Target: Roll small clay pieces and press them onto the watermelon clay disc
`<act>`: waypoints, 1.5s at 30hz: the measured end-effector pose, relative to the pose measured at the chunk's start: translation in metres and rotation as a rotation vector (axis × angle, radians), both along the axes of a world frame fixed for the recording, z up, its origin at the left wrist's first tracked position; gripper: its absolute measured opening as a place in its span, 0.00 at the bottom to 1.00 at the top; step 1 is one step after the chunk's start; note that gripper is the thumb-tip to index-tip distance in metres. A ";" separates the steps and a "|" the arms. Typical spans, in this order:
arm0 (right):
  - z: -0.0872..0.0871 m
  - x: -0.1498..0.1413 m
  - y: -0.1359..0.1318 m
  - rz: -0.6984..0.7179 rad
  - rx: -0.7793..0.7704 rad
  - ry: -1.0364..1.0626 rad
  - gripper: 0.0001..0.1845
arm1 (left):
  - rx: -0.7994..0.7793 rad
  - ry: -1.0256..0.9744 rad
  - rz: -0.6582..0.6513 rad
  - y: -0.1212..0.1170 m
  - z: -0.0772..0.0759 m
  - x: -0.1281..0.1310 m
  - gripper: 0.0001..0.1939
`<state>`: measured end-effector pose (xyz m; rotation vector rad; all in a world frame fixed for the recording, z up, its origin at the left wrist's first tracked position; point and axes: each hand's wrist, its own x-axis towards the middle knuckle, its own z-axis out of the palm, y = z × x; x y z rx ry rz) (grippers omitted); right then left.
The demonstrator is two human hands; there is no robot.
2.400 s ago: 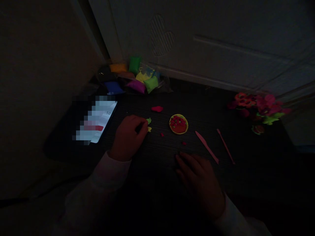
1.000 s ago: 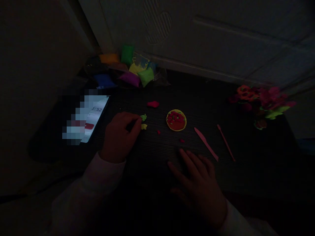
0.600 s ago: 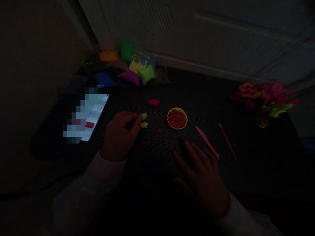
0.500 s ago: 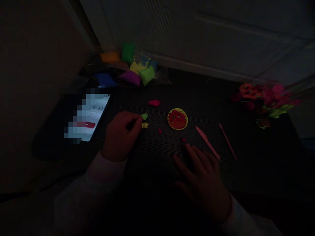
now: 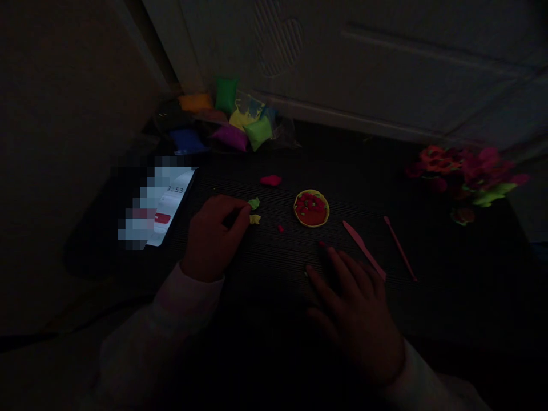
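Head view. Right hand [image 5: 359, 311]: grip spread, fingertips just beside a red bit [image 5: 321, 244] toward the near edge of the bench [image 5: 274, 260]. Left hand [image 5: 214, 237]: finger and thumb drawn together at a green scrap [image 5: 254, 203]; whether they pinch it cannot be told. Yellow-rimmed dish [image 5: 311, 226]: mid-bench. Phone [image 5: 169, 202]: left end, digits "53" legible. Coloured packets [image 5: 230, 137]: far left corner.

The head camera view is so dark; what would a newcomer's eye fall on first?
Probably the lit phone, glowing at the left, just beyond the left hand. Next comes the small yellow-rimmed disc dotted with red and green bits, near the middle of the dark table. After that, the bright packets heaped at the back left and the colourful flowers at the far right stand out.
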<state>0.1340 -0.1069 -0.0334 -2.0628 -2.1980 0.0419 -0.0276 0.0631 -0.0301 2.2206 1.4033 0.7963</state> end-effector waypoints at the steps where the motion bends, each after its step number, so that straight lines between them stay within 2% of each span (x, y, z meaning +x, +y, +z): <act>1: 0.000 0.000 0.000 -0.002 0.001 0.003 0.27 | 0.005 -0.002 -0.002 0.000 0.000 0.000 0.08; 5: 0.000 0.000 0.001 0.075 -0.005 0.033 0.26 | 0.017 0.010 -0.008 0.001 0.000 -0.001 0.08; 9: -0.001 0.001 0.002 -0.018 0.025 -0.007 0.26 | 0.005 0.011 -0.013 0.000 0.001 0.000 0.07; 13: -0.002 0.001 0.002 0.066 0.025 0.000 0.26 | 0.012 0.010 -0.009 0.000 0.000 0.000 0.06; 17: -0.003 0.002 0.001 -0.019 0.029 -0.021 0.26 | 0.011 0.020 -0.019 0.000 0.000 -0.001 0.06; 22: -0.003 0.001 0.001 0.042 0.036 0.025 0.26 | 0.005 0.016 -0.015 0.000 0.001 -0.001 0.06; 26: -0.002 0.002 0.002 -0.048 0.034 0.001 0.25 | 0.001 0.013 -0.015 0.000 0.001 -0.001 0.07; 30: -0.004 0.002 0.002 0.038 0.054 0.035 0.26 | 0.002 0.008 -0.020 0.001 0.000 -0.002 0.07; 34: -0.005 0.003 0.001 -0.051 0.044 -0.003 0.26 | 0.007 0.013 -0.017 0.001 -0.001 -0.002 0.08; 39: -0.005 0.003 0.001 0.025 0.058 0.035 0.26 | -0.005 -0.001 -0.012 0.001 -0.001 -0.001 0.08; 43: -0.005 0.004 0.003 -0.064 0.056 0.010 0.26 | 0.003 0.000 -0.023 0.002 -0.002 -0.001 0.08; 45: -0.005 0.004 0.003 -0.022 0.061 0.016 0.27 | 0.013 0.001 -0.028 0.002 -0.002 -0.002 0.09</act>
